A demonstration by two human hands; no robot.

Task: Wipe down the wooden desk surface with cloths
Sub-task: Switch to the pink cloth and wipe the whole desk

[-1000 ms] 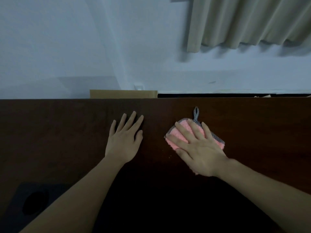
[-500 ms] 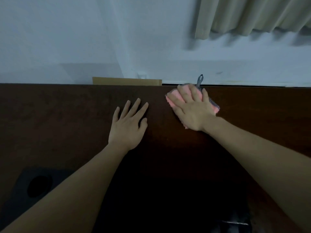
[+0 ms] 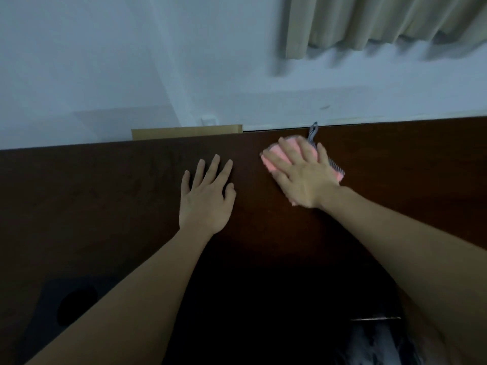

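The right hand (image 3: 303,177) lies flat on a pink cloth (image 3: 275,156), its grip wide, straight fingers spread and pressing the cloth onto the dark wooden counter (image 3: 105,193) near its far edge. The cloth shows beyond the fingertips and to both sides of the palm; its grey patterned loop (image 3: 312,131) sticks out past the fingers to the counter's back edge. The left hand (image 3: 207,200) rests palm down on bare wood just beside the right one, nearer the person, its grip also wide and holding nothing. Behind the left fingertips, a tan board (image 3: 187,132) stands against the white wall (image 3: 105,61); a beige curtain (image 3: 382,19) hangs above the right hand.
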